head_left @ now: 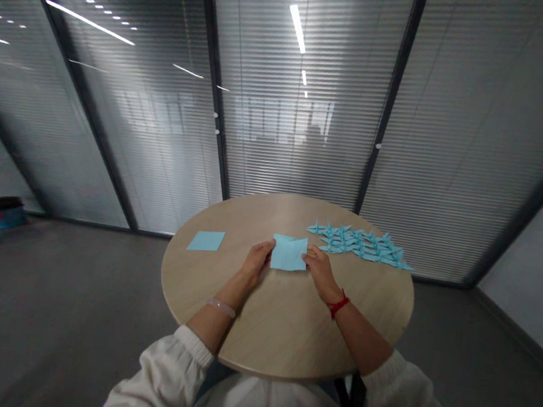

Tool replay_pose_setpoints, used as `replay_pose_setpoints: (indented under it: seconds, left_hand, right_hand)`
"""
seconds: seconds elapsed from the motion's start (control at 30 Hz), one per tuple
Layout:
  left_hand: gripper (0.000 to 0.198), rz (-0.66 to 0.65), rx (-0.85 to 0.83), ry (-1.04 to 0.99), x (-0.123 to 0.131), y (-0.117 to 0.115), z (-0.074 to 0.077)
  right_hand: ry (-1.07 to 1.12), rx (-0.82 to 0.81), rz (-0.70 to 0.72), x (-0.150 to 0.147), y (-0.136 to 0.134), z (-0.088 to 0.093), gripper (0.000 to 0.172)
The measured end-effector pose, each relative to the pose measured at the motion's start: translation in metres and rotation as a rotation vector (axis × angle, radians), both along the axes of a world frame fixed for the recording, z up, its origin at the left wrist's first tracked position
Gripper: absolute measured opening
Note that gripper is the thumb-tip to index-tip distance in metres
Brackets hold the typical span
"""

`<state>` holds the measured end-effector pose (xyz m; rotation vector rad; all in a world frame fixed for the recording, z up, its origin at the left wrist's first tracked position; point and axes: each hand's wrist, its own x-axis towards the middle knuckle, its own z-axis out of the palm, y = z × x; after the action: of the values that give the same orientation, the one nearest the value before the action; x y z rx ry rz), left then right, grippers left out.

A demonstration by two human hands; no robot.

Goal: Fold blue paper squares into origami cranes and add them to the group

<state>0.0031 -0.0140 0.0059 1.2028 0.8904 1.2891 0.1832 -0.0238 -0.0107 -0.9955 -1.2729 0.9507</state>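
Two hands shared one blue sheet (pixel 289 254) in front of us: our left hand (pixel 257 259) had its fingers and thumb closed on the left edge, and our right hand (pixel 321 272) pinched the right edge, its fingers curled in. We held the paper at about the middle of the round bench (pixel 294 331); whether its lower edge touched the top, we could not tell. Gripping opposite sides probably let us spread the thin, slightly rippled paper with its face in plain view. A second sheet (pixel 206 241) lay flat near the left side, well apart from both hands, presumably to spare it creases. We had the folded blue pieces (pixel 361 244) bunched in rows at the far right, likely so their spiky points sat clear of our fingers.
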Motion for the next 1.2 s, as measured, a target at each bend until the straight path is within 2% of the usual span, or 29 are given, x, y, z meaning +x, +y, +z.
replay_pose_setpoints:
  seconds: [0.1, 0.23, 0.33, 0.47, 0.67, 0.9, 1.1, 1.2]
  left_hand:
    - [0.045, -0.041, -0.006, 0.007, 0.000, -0.002, 0.002]
    - [0.045, -0.028, -0.024, -0.003, 0.002, -0.007, 0.006]
    - [0.044, -0.026, -0.035, 0.014, 0.005, -0.010, 0.011]
    - [0.046, -0.032, -0.011, 0.086, 0.007, -0.014, 0.015]
    - [0.046, -0.070, 0.001, 0.151, 0.008, -0.015, 0.015]
    - [0.050, -0.107, -0.034, 0.169, 0.006, -0.004, 0.005]
    - [0.047, 0.057, 0.014, 0.167, 0.002, 0.003, 0.003]
    - [0.041, 0.084, 0.055, 0.195, 0.001, 0.003, 0.003]
  right_hand:
    - [0.062, -0.007, 0.050, -0.002, 0.000, 0.000, 0.027]
    - [0.094, 0.009, 0.102, -0.003, 0.000, -0.001, 0.034]
    - [0.046, 0.028, 0.061, -0.001, 0.003, -0.005, 0.042]
    - [-0.060, 0.065, -0.077, 0.002, 0.005, -0.009, 0.061]
    - [-0.105, 0.107, -0.020, 0.000, 0.003, -0.005, 0.031]
    - [-0.027, 0.078, -0.086, 0.005, 0.007, -0.006, 0.035]
    - [-0.032, 0.027, -0.029, 0.003, 0.012, -0.012, 0.034]
    - [-0.101, 0.012, -0.019, 0.001, 0.010, -0.012, 0.030]
